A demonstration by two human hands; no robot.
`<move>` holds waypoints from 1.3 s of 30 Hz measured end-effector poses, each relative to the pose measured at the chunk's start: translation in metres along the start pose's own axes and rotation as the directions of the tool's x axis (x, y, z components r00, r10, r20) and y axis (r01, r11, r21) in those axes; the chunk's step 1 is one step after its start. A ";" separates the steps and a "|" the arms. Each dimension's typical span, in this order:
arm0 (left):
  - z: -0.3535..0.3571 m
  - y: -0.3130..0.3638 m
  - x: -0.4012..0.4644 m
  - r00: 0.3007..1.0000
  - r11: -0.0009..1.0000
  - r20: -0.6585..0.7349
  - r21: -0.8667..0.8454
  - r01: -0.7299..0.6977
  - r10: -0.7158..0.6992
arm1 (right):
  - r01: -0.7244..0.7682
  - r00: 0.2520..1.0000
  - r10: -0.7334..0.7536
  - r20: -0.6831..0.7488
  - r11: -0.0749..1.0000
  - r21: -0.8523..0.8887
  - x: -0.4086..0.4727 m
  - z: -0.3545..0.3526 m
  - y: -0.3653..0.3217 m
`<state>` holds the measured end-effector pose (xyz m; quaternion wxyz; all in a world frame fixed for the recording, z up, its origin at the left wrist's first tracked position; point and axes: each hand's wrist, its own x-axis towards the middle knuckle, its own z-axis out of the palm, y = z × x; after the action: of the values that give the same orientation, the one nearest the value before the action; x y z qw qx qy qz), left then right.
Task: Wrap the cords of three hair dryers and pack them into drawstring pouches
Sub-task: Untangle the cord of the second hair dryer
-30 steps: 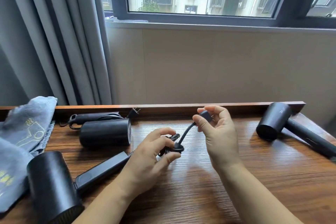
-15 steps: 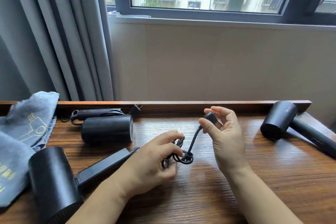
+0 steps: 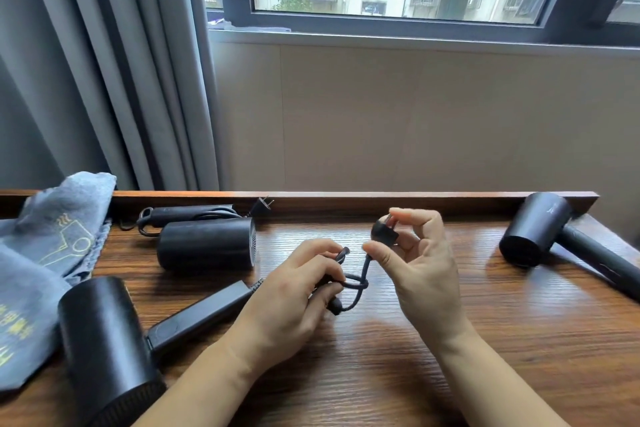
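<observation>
The gray pouches (image 3: 45, 253) at far left bear a gold hair-dryer outline and unreadable gold characters. Near centre, the left hand (image 3: 294, 302) grips the bundled cord (image 3: 353, 284) while the right hand (image 3: 422, 267) pinches its plug (image 3: 384, 232); three black dryers lie on the wooden table (image 3: 415, 374).

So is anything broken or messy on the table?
Nothing looks broken or spilled. The grey pouches lie in a rumpled heap at the table's left edge, and the left hand and right hand hold a half-wrapped cord. That looks like ordinary work in progress.
</observation>
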<state>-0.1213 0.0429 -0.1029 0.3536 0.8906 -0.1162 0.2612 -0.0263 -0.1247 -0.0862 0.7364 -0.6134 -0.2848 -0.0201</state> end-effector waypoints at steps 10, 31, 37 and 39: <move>-0.002 -0.003 0.003 0.959 0.992 -0.258 -0.074 0.099 -0.115 | 0.001 0.925 0.093 0.369 0.969 -0.246 -0.007 0.007 0.014; -0.004 0.006 0.004 0.954 0.993 -0.285 -0.086 0.075 -0.097 | 0.133 0.967 -0.051 0.250 0.936 -0.326 -0.015 0.018 0.007; -0.003 0.006 0.004 0.951 0.988 -0.278 -0.119 0.102 -0.132 | 0.193 0.962 -0.084 0.258 0.881 -0.432 -0.014 0.017 0.006; -0.003 0.006 0.004 0.950 0.986 -0.279 -0.124 0.111 -0.142 | 0.188 0.969 -0.091 0.230 0.874 -0.447 -0.014 0.017 0.007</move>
<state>-0.1217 0.0407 -0.0953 0.4297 0.8289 -0.0201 0.3576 -0.0422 -0.1118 -0.0973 0.5315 -0.7486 -0.3884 -0.0791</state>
